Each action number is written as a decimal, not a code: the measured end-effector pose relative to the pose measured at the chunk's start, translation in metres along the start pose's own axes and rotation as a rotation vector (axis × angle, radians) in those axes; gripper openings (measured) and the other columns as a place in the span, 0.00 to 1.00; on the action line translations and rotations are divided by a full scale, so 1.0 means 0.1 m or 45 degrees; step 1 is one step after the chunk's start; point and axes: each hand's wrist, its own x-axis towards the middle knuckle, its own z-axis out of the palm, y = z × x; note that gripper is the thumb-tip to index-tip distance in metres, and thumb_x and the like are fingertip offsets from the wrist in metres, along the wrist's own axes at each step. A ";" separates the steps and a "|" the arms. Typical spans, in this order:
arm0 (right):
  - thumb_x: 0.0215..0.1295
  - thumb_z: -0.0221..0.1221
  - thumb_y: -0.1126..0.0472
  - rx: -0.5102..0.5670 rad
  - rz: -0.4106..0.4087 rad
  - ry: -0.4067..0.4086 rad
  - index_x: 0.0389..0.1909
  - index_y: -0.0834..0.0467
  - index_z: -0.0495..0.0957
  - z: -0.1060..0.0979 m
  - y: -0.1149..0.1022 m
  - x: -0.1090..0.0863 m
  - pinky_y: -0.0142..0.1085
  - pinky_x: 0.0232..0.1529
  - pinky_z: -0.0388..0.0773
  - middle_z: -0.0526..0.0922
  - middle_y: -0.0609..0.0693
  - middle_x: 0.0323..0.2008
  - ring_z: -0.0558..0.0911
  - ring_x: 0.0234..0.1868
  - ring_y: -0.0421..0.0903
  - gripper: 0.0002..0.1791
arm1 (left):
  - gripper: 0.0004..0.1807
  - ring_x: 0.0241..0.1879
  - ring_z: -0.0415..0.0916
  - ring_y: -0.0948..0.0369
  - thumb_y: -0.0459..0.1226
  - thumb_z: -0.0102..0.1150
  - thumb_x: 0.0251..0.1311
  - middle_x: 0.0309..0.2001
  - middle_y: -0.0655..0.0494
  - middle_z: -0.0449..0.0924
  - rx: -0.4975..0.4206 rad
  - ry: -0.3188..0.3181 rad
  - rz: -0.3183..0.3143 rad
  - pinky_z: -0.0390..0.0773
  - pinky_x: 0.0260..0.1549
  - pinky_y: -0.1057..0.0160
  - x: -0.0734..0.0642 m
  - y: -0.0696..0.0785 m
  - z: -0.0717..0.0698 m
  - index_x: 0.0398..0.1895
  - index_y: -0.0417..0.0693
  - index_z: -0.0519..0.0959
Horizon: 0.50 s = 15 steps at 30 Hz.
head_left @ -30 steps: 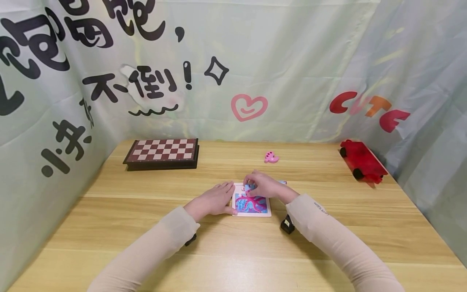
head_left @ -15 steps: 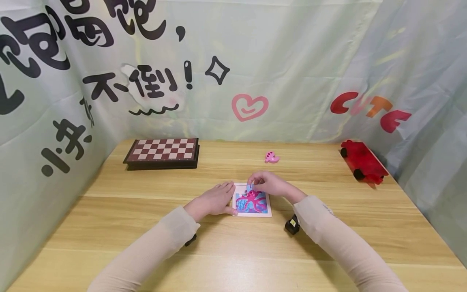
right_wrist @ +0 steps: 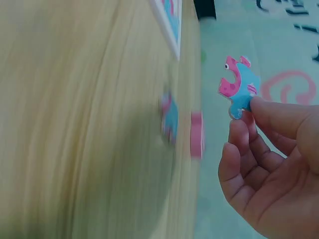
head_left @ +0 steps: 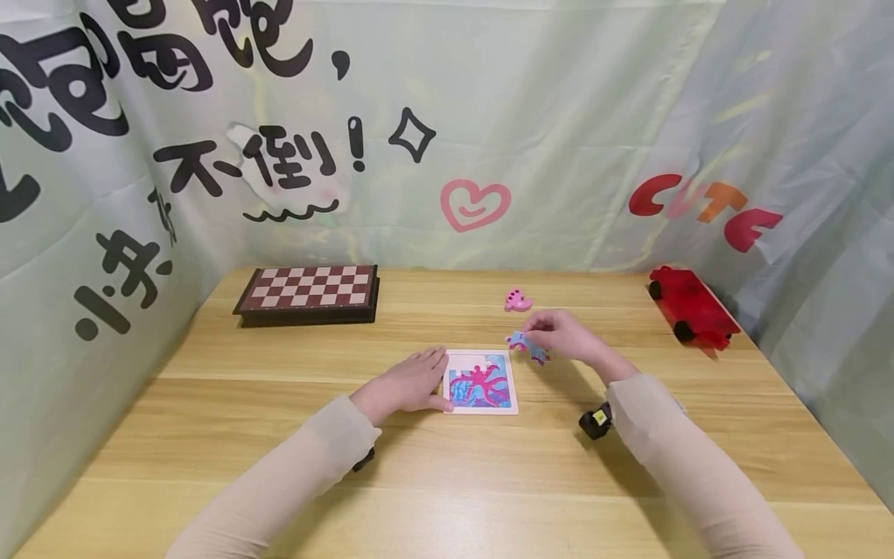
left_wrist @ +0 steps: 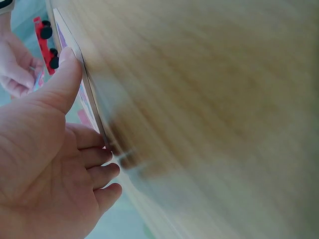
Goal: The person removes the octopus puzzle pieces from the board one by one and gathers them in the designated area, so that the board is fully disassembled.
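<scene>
A square jigsaw puzzle (head_left: 480, 387) with a pink octopus on blue lies in a pale frame on the table; its upper left part shows bare backing. My left hand (head_left: 410, 382) rests along the frame's left side, fingers extended and thumb at the lower left corner. Beyond the frame's upper right corner, my right hand (head_left: 564, 335) pinches a blue and pink jigsaw piece (right_wrist: 244, 87) between thumb and fingers, raised above the table in the right wrist view. Another jigsaw piece (head_left: 540, 356) lies on the wood just beneath it.
A folded checkered board box (head_left: 307, 295) stands at the back left. Behind the puzzle lies a small pink object with dark dots (head_left: 518, 301). A red toy car (head_left: 693, 307) is at the back right, near the printed curtain (head_left: 573, 140).
My right hand has moved from over the puzzle to the right, past the frame, and holds a jigsaw piece there. My left hand has stayed at the frame's left side.
</scene>
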 end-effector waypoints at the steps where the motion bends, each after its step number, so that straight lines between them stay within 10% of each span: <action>1: 0.66 0.53 0.65 -0.014 0.017 0.020 0.36 0.66 0.77 -0.06 0.04 -0.04 0.40 0.28 0.73 0.76 0.54 0.28 0.70 0.27 0.44 0.08 | 0.47 0.69 0.42 0.51 0.59 0.49 0.57 0.71 0.43 0.44 0.000 0.001 0.001 0.47 0.65 0.56 0.00 0.00 0.00 0.69 0.34 0.51; 15: 0.64 0.53 0.69 -0.166 0.199 0.070 0.37 0.74 0.77 -0.54 0.58 -0.39 0.31 0.26 0.67 0.76 0.51 0.27 0.68 0.27 0.44 0.10 | 0.47 0.69 0.42 0.51 0.59 0.50 0.57 0.70 0.42 0.44 -0.006 -0.002 -0.001 0.47 0.65 0.56 -0.01 0.00 0.00 0.69 0.34 0.51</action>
